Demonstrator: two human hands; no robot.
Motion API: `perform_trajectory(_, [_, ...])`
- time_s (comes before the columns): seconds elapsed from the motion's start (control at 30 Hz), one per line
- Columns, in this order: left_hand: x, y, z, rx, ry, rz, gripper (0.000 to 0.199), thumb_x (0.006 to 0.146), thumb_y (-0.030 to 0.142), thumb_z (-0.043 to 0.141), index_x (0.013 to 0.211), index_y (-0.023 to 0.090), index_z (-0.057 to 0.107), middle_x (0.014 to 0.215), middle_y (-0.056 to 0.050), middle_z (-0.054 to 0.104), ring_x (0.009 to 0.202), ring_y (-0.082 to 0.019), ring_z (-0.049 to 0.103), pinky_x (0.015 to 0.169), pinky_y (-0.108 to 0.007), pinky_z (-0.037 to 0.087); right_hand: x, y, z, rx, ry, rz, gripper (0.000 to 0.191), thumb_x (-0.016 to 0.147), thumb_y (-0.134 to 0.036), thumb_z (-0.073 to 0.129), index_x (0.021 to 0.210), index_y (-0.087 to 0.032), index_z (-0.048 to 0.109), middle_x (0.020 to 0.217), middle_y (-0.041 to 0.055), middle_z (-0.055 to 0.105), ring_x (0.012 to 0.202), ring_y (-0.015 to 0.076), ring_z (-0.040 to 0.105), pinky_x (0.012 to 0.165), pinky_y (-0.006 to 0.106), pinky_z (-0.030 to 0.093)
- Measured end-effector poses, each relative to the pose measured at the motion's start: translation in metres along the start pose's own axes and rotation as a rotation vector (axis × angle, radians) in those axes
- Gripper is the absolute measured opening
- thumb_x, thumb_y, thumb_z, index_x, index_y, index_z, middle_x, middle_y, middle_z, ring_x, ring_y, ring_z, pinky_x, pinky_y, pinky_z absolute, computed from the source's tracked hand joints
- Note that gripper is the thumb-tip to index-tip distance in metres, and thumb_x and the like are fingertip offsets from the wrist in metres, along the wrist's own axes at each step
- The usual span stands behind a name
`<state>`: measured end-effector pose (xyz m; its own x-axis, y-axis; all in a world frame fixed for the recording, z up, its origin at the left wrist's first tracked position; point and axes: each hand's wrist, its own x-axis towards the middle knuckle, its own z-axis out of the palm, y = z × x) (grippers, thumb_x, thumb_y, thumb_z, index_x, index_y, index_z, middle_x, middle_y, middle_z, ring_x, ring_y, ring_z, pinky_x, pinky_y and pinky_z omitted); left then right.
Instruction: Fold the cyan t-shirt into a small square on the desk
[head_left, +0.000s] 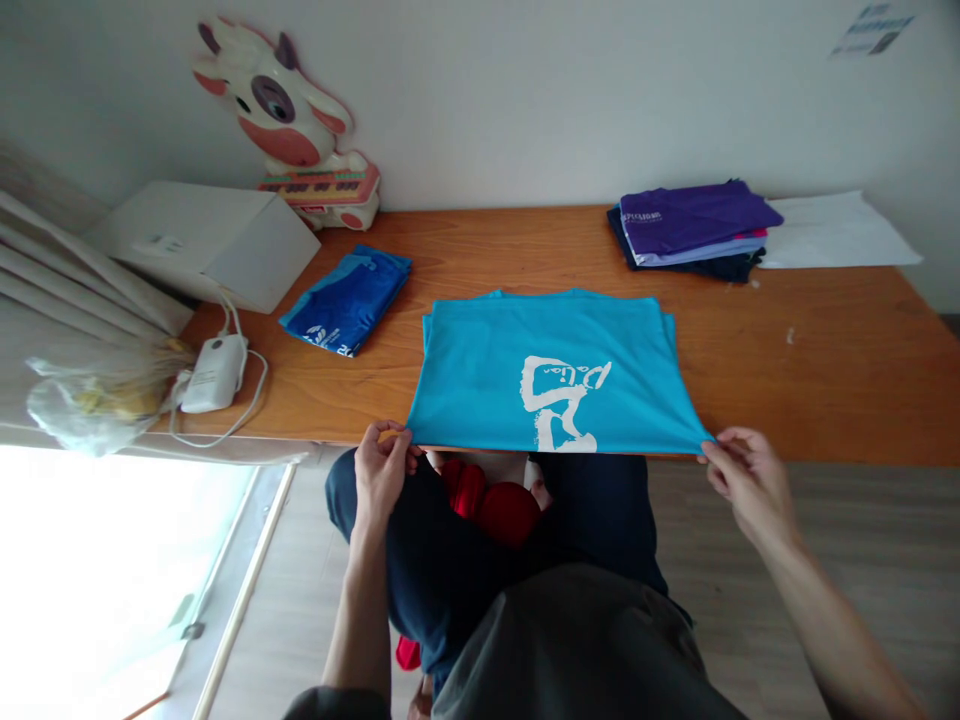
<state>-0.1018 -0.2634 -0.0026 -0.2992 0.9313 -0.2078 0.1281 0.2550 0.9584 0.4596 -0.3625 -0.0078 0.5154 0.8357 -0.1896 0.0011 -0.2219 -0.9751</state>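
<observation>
A charger (214,372) and a folded blue cloth (346,298) lie left on the desk (825,370), bare wood between them and the shirt (551,370). The shirt lies flat at the near edge. The left hand (381,472) pinches its near-left corner, fingers closed on the hem; the right hand (746,480) pinches the near-right corner. Bare wood lies right of it, a stack (694,228) behind.

Shirt (551,370) on table (825,350), centred
</observation>
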Motion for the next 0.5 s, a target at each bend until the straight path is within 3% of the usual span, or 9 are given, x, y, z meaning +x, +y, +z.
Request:
perform_trajectory(0.1, [-0.011, -0.002, -0.007, -0.084, -0.019, 0.009, 0.039, 0.092, 0.050, 0.088, 0.117, 0.026, 0.070, 0.071, 0.002, 0.076, 0.050, -0.015, 0.063, 0.048, -0.023, 0.052, -0.006, -0.004, -0.002, 0.058, 0.054, -0.081, 0.039, 0.079, -0.046, 0.102, 0.104, -0.037, 0.074, 0.078, -0.0020, 0.063, 0.052, 0.0138, 0.047, 0.038, 0.025, 0.032])
perform_trajectory(0.2, [-0.022, -0.003, -0.019, -0.120, -0.089, 0.001, 0.038, 0.096, 0.052, 0.088, 0.117, 0.022, 0.078, 0.078, -0.002, 0.080, 0.059, -0.016, 0.070, 0.055, -0.024, 0.057, -0.011, -0.008, -0.010, 0.014, -0.021, -0.067, 0.025, 0.083, -0.048, 0.097, 0.102, -0.038, 0.084, 0.076, 0.0015, 0.065, 0.055, 0.0173, 0.050, 0.039, 0.029, 0.035])
perform_trajectory(0.27, [-0.027, -0.003, -0.027, -0.092, -0.136, -0.005, 0.040, 0.096, 0.054, 0.090, 0.116, 0.021, 0.080, 0.082, -0.006, 0.082, 0.068, -0.019, 0.077, 0.060, -0.026, 0.061, -0.011, -0.008, -0.018, -0.042, -0.087, -0.018, 0.027, 0.082, -0.051, 0.096, 0.106, -0.040, 0.087, 0.079, 0.0040, 0.072, 0.062, 0.0225, 0.060, 0.043, 0.033, 0.045])
perform_trajectory(0.37, [-0.035, -0.002, -0.036, -0.033, -0.198, -0.012, 0.053, 0.091, 0.054, 0.095, 0.129, 0.020, 0.080, 0.093, -0.010, 0.087, 0.084, -0.026, 0.085, 0.066, -0.029, 0.066, -0.008, -0.006, -0.031, -0.143, -0.118, -0.010, 0.041, 0.078, -0.050, 0.099, 0.117, -0.045, 0.086, 0.095, 0.0041, 0.082, 0.079, 0.0283, 0.074, 0.063, 0.041, 0.065])
perform_trajectory(0.5, [-0.048, -0.006, -0.042, 0.050, -0.152, 0.019, 0.055, 0.091, 0.057, 0.095, 0.131, 0.021, 0.081, 0.098, -0.011, 0.089, 0.092, -0.031, 0.089, 0.069, -0.032, 0.070, -0.010, -0.002, -0.045, -0.315, -0.031, -0.077, 0.034, 0.083, -0.054, 0.094, 0.116, -0.047, 0.088, 0.101, 0.0035, 0.084, 0.087, 0.0313, 0.079, 0.084, 0.048, 0.072])
